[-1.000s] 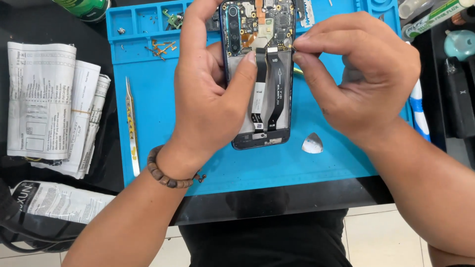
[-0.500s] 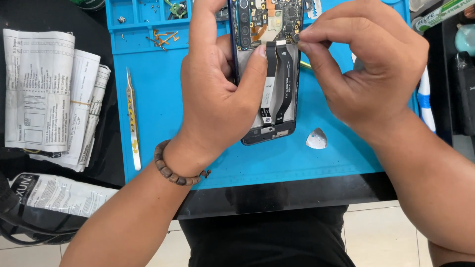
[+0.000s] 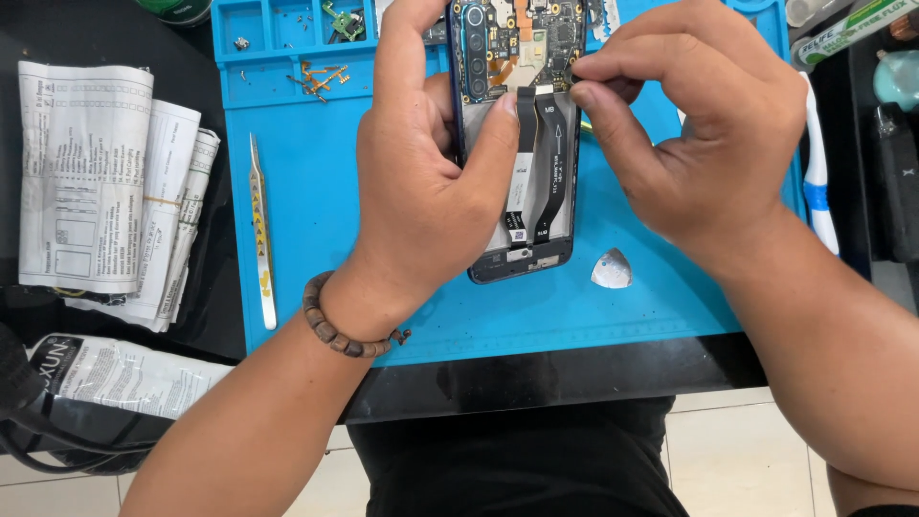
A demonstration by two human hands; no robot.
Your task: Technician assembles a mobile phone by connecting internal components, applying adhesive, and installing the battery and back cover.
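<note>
Bracing opened phone [image 3: 522, 191] at mat [image 3: 316, 239] 12 o'clock with left hand [image 3: 421, 191] clamped round its frame, thumb pressing flex cable [image 3: 525, 144], right hand [image 3: 699, 144] pinching at right edge, best keeping grip light, tweezers [image 3: 259, 230] idling at 9.

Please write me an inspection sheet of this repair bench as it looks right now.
Surface: blue work mat on a dark bench.
Job's things: opened phone, back off, black flex strips exposed.
Clutter: tweezers, pick, folded papers, small parts in mat tray.
Grippers: left hand grips the phone; right hand pinches at its edge.
Cables: black cord at lower left.
Surroundings: pale tiled floor.
</note>
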